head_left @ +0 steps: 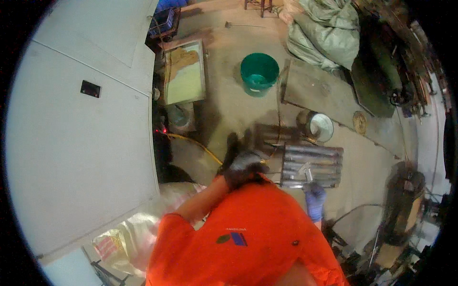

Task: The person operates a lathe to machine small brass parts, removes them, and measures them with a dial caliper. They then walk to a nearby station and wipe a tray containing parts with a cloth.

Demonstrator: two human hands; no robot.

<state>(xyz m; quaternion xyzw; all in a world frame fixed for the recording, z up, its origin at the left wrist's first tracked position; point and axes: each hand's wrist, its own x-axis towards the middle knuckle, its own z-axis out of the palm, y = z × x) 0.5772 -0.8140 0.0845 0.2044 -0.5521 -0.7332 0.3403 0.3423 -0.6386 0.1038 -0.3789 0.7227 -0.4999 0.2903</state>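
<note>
My left hand (243, 167), in a dark glove, is in front of my chest. It is blurred, and whether it holds anything cannot be made out. A yellow hose (196, 143) runs up to it from the left. To its right, my right hand (315, 196), in a blue-purple glove, is closed on the lower end of a pale metal tool with a T-shaped head (307, 172). The tool's head lies over a ribbed metal mould (329, 164) with several long parallel bars. My right fingers are at the mould's near edge.
Ahead stands a green bucket (259, 76); a pale metal bucket (320, 127) is just beyond the mould. A tray of yellowish powder (183, 86) sits at left, beside a large white cabinet (95, 138). Sacks (329, 33) lie at the far right, near a flat board (315, 86).
</note>
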